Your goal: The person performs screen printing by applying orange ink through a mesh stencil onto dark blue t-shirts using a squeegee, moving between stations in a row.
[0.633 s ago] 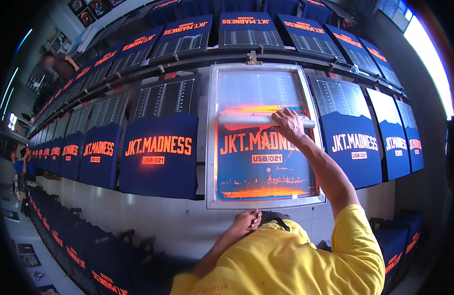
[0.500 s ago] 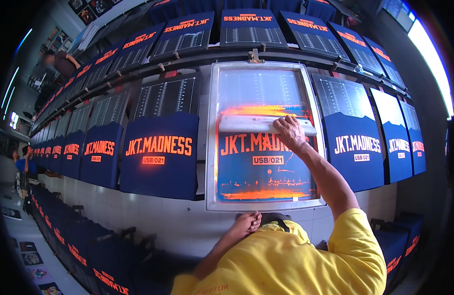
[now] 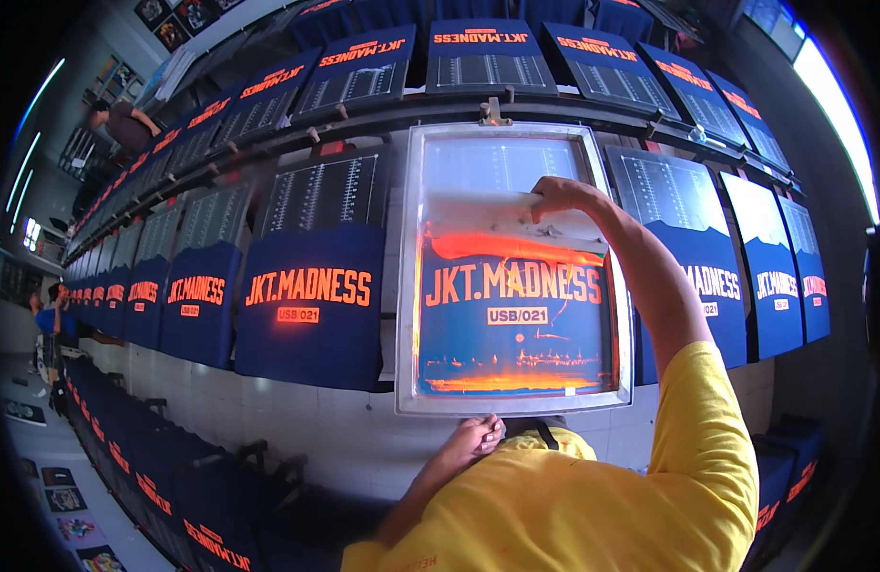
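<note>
My right hand (image 3: pixel 559 197) is closed over the top of a wide pale squeegee (image 3: pixel 459 215), which lies tilted across the upper part of a silk-screen. A thick band of orange ink (image 3: pixel 497 249) runs along the squeegee's near side. The screen's metal frame (image 3: pixel 408 296) surrounds mesh with orange lettering showing through over dark blue cloth, and orange smears lie near its front end. Just below the frame's front edge, my left hand (image 3: pixel 478 438) is curled into a fist close to my body, with nothing visible in it.
Printed navy shirt pieces on boards stand in a row left (image 3: pixel 308 305) and right (image 3: pixel 777 286) of the screen. Behind a dark rail runs another row (image 3: pixel 478 48). A metal clamp (image 3: pixel 494 112) sits at the frame's far end. A person (image 3: pixel 125 127) stands at far left.
The squeegee has shifted slightly away from me and now leans differently, with an ink band on its near side. My right wrist has arched up. The left fist has barely moved.
</note>
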Motion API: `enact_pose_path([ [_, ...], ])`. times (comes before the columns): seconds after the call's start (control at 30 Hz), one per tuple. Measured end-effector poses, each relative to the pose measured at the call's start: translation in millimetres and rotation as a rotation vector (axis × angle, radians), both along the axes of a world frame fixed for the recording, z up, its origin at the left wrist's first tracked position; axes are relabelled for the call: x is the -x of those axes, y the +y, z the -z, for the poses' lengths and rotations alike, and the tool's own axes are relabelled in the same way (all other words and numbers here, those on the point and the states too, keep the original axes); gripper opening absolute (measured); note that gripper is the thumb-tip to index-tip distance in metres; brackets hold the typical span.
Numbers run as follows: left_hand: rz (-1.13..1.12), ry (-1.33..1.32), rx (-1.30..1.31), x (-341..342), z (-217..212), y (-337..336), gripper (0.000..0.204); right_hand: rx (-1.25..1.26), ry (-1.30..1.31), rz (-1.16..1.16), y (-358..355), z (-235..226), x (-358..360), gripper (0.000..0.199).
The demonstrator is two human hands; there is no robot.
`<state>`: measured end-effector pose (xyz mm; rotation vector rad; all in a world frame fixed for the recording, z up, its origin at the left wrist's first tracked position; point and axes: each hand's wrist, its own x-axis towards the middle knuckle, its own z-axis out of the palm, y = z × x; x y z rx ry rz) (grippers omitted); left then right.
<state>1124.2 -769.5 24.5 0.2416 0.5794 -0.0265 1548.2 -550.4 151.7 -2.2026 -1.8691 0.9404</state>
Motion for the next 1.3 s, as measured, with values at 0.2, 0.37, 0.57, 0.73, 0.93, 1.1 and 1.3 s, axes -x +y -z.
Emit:
enact_pose_path([
  [0.2,0.017,-0.045,0.027,2,14,-1,0.03,0.081,0.11,-0.106,-62,4,33,0.049],
  [0.37,0.025,0.001,0.082,2,10,3,0.029,-0.019,-0.071,-0.058,-162,-14,125,0.031],
  [0.57,0.086,-0.047,0.024,1,10,6,0.027,-0.6,-0.452,-0.17,-259,38,196,0.037],
  [0.73,0.069,-0.09,0.009,0,11,9,0.028,-0.461,-0.336,-0.118,-253,28,195,0.039],
  [0.93,0.093,-0.068,0.014,2,9,7,0.028,-0.405,-0.372,-0.179,-281,30,210,0.042],
  [1.1,0.092,-0.072,0.02,2,15,7,0.027,-0.475,-0.393,-0.115,-257,34,204,0.036],
  [1.3,0.089,-0.098,0.019,2,19,9,0.027,-0.423,-0.305,-0.153,-261,12,204,0.035],
])
